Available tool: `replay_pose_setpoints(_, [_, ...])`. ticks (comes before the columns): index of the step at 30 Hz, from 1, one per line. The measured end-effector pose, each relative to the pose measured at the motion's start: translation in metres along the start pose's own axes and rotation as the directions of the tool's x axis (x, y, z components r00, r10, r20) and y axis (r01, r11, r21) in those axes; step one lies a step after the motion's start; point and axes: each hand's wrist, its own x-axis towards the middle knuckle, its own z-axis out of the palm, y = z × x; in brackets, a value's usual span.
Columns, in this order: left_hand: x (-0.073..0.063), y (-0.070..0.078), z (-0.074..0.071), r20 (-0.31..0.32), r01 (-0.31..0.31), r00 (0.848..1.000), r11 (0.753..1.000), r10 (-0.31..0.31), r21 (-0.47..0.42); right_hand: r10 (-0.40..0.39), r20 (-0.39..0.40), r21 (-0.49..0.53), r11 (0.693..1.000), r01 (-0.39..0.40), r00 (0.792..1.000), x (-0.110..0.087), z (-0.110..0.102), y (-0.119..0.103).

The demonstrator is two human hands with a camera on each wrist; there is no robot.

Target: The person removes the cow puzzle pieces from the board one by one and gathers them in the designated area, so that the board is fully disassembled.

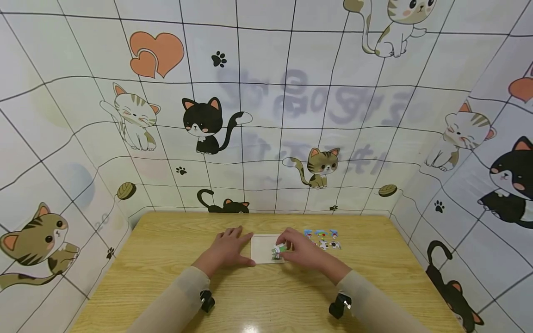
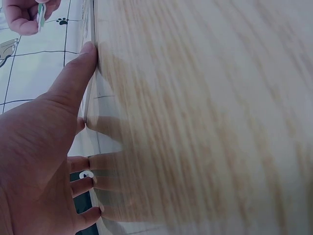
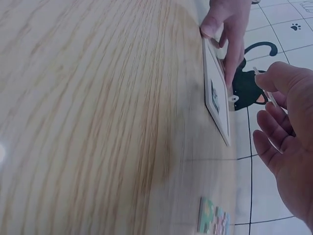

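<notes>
A shallow white puzzle board (image 1: pixel 261 249) with a raised rim lies on the wooden table. My left hand (image 1: pixel 228 248) is spread at its left side, thumb at the near corner; in the left wrist view the left hand (image 2: pixel 44 132) has its fingertips down on the tabletop. Over the board's right part, my right hand (image 1: pixel 300 249) pinches a small, thin puzzle piece (image 1: pixel 282 248), green where its face shows. Seen edge-on in the right wrist view, this piece sits between thumb and fingers of the right hand (image 3: pixel 293 117). Another picture piece (image 3: pixel 215 94) lies inside the board.
Several colourful puzzle pieces (image 1: pixel 321 233) lie in rows to the right of the board, partly hidden by the right hand. The wooden table (image 1: pixel 175 231) ends at a cat-patterned wall sheet (image 1: pixel 266 138) at the back, with similar sheets at both sides.
</notes>
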Motion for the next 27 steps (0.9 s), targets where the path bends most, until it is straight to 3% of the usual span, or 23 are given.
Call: replay_pose_setpoints(27, [0.001, 0.000, 0.000, -0.001, -0.005, 1.000, 1.000, 0.005, -0.001, 0.039, -0.107, 0.019, 0.999, -0.037, 0.993, -0.046, -0.039, 0.021])
